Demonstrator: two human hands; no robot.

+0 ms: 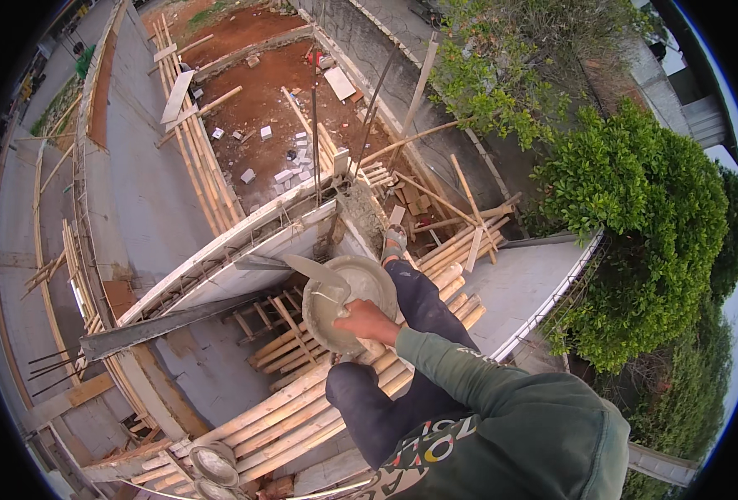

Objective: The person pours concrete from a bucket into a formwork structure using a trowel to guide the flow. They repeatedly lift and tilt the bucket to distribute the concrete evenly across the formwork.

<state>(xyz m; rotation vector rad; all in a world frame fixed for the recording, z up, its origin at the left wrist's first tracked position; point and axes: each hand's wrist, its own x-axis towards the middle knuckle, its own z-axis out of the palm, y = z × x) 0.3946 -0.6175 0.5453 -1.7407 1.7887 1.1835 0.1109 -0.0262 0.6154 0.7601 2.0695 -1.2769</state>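
Note:
My right hand grips a trowel at its handle. The blade extends over the far-left rim of a round mortar-coated basin. Wet grey mortar lies inside the basin. This basin sits between my legs, above bamboo poles. My left hand is not clearly in view; a small brown patch under the basin's near rim is too hidden to name. My sandalled foot rests beside the mortar-topped wall corner.
Steel rebars stand upright at the corner. A channel-like wall top holding reinforcement runs leftward. Below the bamboo platform is a deep drop to a floor. More basins sit at lower left. Leafy trees stand at right.

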